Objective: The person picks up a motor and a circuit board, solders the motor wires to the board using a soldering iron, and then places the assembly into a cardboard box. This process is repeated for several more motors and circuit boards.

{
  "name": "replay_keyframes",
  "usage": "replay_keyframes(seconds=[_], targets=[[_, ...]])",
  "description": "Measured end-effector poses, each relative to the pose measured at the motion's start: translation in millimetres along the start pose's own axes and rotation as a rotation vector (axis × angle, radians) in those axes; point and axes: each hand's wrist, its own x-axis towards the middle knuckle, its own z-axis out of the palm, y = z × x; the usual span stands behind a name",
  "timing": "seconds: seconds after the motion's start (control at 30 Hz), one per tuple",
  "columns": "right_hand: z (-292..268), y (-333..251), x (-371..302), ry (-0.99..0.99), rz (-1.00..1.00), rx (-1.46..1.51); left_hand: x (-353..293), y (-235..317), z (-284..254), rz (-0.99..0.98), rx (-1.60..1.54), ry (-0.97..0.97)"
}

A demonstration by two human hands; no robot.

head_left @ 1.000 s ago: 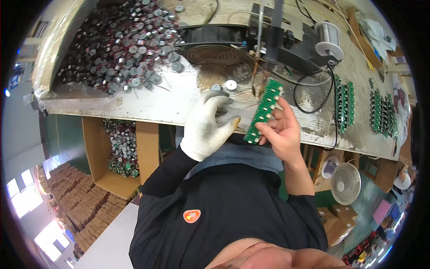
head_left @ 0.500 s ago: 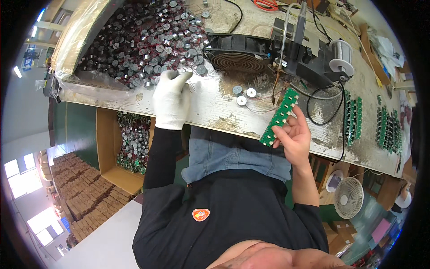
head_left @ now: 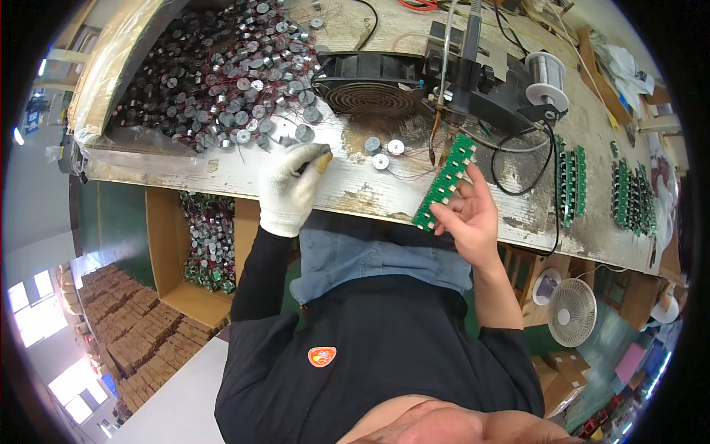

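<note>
My left hand [head_left: 288, 189], in a white glove, is over the bench near its front edge, just right of the heaped parts. Its thumb and fingertips are pinched together; whatever is between them is too small to make out. My bare right hand [head_left: 472, 218] grips the lower half of a green circuit board strip [head_left: 448, 177] between thumb and fingers, tilted with its upper end to the right. Several pale components line the strip. The board's top lies just beside the soldering tip [head_left: 434, 144]. Left of it rest a grey disc [head_left: 372, 145] and two white-faced discs [head_left: 396, 147] [head_left: 380, 162] with thin wires.
A heap of small round metal parts with red wires [head_left: 222, 89] covers the bench's left. Behind stand a black fan [head_left: 370, 78] and a solder spool [head_left: 546, 74]. Green board strips [head_left: 573, 181] lie at right. A cardboard box [head_left: 166, 251] of parts sits below the bench.
My left hand has drawn away from the heap, rightward and nearer to me, its fingers now pinched. The whole view has shifted slightly; my right hand still holds the board by the soldering tip.
</note>
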Motion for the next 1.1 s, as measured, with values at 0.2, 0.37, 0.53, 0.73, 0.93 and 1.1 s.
replay_keyframes(seconds=[0.2,0.37,0.53,0.73,0.93,1.1], targets=[[1.0,-1.0,-1.2,-0.004,-0.032,-0.056,-16.0,21.0,26.6,-0.113,-0.239,-0.049],[-1.3,-2.9,-2.3,0.004,0.02,-0.012,-21.7,45.7,47.2,-0.185,-0.197,-0.228],[1.9,-12.0,-4.1,-0.008,0.062,0.032,-22.2,58.1,64.3,-0.307,-0.28,-0.317],[-2.7,-7.9,-2.7,-0.035,0.086,0.001,-19.6,56.5,76.5,-0.476,-0.639,-0.318],[-2.8,-8.9,-2.2,-0.041,0.078,-0.001,-16.1,59.3,80.3,-0.553,-0.643,-0.322],[0.3,-11.9,-1.8,-0.056,0.08,0.019,-15.6,55.8,83.5,-0.424,-0.552,-0.261]])
